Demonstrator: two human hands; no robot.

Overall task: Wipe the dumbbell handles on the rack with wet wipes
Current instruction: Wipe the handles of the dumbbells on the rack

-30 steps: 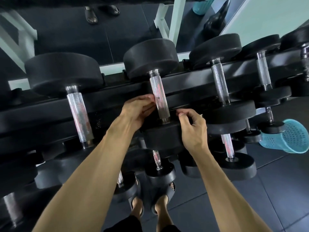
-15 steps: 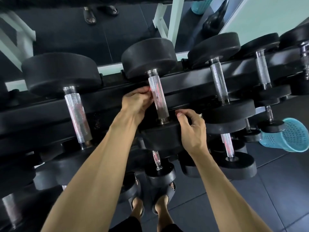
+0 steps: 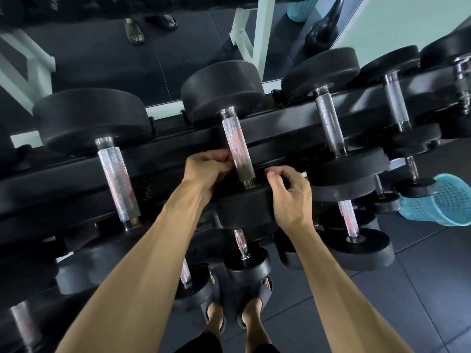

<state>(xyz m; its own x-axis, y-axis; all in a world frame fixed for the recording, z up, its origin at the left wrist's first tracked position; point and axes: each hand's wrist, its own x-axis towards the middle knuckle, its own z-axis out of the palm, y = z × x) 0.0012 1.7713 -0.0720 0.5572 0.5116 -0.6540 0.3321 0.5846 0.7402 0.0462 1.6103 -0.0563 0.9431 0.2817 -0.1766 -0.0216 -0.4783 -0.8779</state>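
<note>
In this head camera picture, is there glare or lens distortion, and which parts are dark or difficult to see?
Head view: the wide lens bends the rack rail into a curve; the knurled handle between the left hand and right hand shows bright glare with a pinkish reflection; the lower dumbbells sit in shadow; no wet wipe can be clearly seen.

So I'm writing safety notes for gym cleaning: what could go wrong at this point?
1. Both feet are in open sandals right below the rack; a dislodged dumbbell could land on the toes.
2. The left hand and right hand sit close to the middle dumbbell's handle and lower head; if it rolls, fingers may get pinched.
3. No wipe is clearly visible, so the handle may stay unwiped.
</note>
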